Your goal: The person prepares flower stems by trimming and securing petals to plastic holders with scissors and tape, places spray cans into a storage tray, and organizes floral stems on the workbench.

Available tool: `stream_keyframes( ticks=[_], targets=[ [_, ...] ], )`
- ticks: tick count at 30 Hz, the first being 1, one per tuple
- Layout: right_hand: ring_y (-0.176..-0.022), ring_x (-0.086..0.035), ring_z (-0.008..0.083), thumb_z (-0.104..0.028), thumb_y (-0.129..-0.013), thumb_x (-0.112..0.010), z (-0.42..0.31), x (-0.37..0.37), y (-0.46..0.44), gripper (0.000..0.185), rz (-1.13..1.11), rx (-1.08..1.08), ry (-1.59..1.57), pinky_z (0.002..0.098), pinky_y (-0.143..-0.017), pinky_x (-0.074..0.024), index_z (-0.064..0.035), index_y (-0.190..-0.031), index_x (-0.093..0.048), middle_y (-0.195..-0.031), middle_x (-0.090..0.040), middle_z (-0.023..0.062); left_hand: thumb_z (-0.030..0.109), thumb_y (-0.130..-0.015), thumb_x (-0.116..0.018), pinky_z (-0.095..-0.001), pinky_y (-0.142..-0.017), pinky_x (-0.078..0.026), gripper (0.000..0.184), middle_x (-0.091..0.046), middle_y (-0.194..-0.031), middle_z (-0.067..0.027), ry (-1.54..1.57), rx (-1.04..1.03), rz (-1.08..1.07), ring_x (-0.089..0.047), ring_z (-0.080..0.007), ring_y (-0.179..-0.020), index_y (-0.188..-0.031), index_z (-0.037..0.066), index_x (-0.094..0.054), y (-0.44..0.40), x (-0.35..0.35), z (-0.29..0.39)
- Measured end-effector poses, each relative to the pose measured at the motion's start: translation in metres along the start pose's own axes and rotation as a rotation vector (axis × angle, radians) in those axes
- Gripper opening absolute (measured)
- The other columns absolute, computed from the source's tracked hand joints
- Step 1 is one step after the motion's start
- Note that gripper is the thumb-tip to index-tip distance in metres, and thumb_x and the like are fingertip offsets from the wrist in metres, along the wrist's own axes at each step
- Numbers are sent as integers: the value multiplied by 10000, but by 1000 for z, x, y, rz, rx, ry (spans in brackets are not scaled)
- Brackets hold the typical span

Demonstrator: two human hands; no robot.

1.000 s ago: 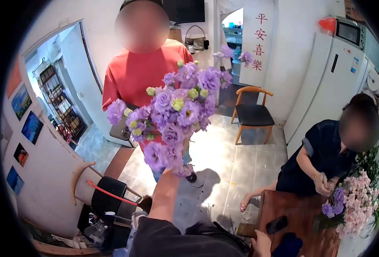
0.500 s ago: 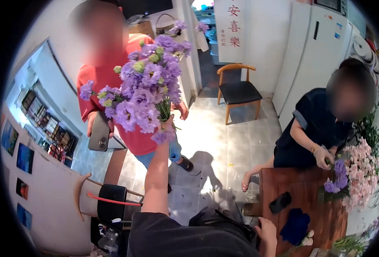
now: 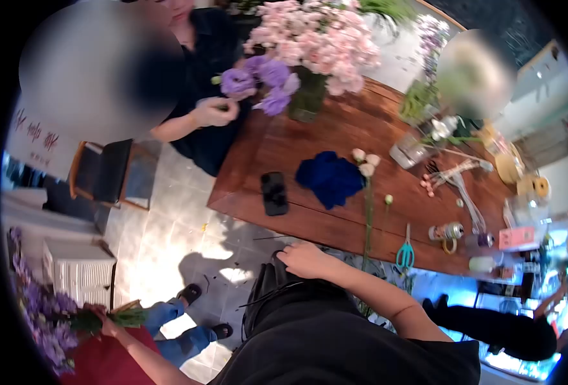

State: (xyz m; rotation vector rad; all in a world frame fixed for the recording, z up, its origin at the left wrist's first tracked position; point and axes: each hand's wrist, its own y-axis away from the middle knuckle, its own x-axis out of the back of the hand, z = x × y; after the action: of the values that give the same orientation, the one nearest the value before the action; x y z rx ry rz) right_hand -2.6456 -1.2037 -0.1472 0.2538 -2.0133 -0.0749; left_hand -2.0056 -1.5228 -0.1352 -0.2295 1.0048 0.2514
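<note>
My left hand (image 3: 108, 326) reaches out at the lower left, closed around the green stems of a bunch of purple lisianthus (image 3: 46, 330). The blooms spread to the left beside the person in red. My right hand (image 3: 302, 259) is low in front of my waist, by the black cloth of my clothes and near the table's front edge. Its fingers look loosely extended, with nothing visible in them. Nearest to it on the wooden table (image 3: 245, 186) are a black phone (image 3: 274, 193) and a crumpled dark blue cloth (image 3: 330, 179).
Across the table a person's hand (image 3: 217, 111) is at purple flowers (image 3: 272, 83) beside pink blooms (image 3: 316, 38). Teal scissors (image 3: 406, 255), pale roses (image 3: 366, 160), a can (image 3: 446, 231) and ribbon rolls (image 3: 533, 186) lie rightward. A chair (image 3: 110, 172) stands left.
My view has turned right toward the table. The purple bunch, held ahead of me before, is now at the lower left, still in my left hand. My right hand stays low near my waist.
</note>
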Motion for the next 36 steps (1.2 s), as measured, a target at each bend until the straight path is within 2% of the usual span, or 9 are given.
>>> stream_keyframes(
  ticks=[5,8,12,13,15,16,20,29,36],
  targets=[
    [-919,-569,325,-208,-724,-612,39,0,29,260,59,-332,-248,415,-771,-465,-35,-914,-573,-936,-604,153,177,-747,-505,-384,-697,-256,246,-278,-554,-86,105,291,-769,-297,-198,-539,-809,-14,-363,8,-37,-38],
    [-944,-555,345,-214,-731,-597,92,-6,51,348,286,-801,-409,428,-787,-456,-37,-1026,-540,-999,-582,188,109,-773,-462,-425,-846,-307,179,-235,-550,-80,-175,-278,68,-281,-199,-488,-721,31,-310,42,-87,-65],
    [-1004,-485,375,-208,-693,-670,150,-49,90,568,810,-1197,-143,428,-822,-433,7,-1153,-415,-1078,-487,228,290,-816,-602,-504,-916,-352,453,-564,-950,-252,-957,-572,64,-544,-362,-877,-1018,-99,-489,1,-29,-47],
    [-1029,-457,380,-228,-669,-707,154,-53,102,645,827,-1304,-83,425,-838,-422,24,-1171,-388,-1111,-456,232,358,-789,-641,-501,-883,-384,556,-554,-1073,-276,-1741,-712,104,-539,-376,-985,-1067,-101,-495,24,-39,-54],
    [-1012,-448,366,-276,-614,-755,153,-65,119,740,759,-1482,-65,418,-842,-418,21,-1174,-372,-1048,-459,193,447,-754,-645,-496,-757,-443,634,-539,-1020,-304,-2042,-632,656,-531,-404,-951,-1027,-107,-503,61,-70,-82],
    [-1001,-446,355,-280,-593,-765,148,-71,124,749,709,-1532,-51,414,-845,-412,15,-1165,-382,-1055,-455,189,464,-730,-660,-486,-749,-449,665,-535,-989,-306,-2073,-1036,530,-529,-420,-922,-1023,-111,-502,66,-50,-90],
    [-970,-476,343,-258,-620,-736,158,-102,135,582,774,-1529,49,407,-795,-439,-10,-1068,-459,-995,-486,169,403,-730,-666,-473,-763,-437,601,-531,-937,-253,-2079,-1123,235,-528,-412,-865,-1034,-90,-503,114,33,-163],
    [-772,-580,400,-202,-783,-548,183,-119,150,216,939,-1460,-294,484,-688,-456,-28,-895,-486,-833,-603,211,44,-780,-471,-327,-825,-394,322,-495,-1046,-135,-1568,222,-394,-473,-215,-947,-1097,-4,-489,226,23,-339],
    [-779,-583,388,-271,-763,-606,179,-126,163,310,952,-1418,-269,464,-672,-455,-42,-952,-516,-788,-608,189,44,-811,-490,-266,-727,-435,230,-548,-934,-85,-1536,527,-595,-523,-166,-807,-1037,16,-515,224,11,-396]
  ],
)
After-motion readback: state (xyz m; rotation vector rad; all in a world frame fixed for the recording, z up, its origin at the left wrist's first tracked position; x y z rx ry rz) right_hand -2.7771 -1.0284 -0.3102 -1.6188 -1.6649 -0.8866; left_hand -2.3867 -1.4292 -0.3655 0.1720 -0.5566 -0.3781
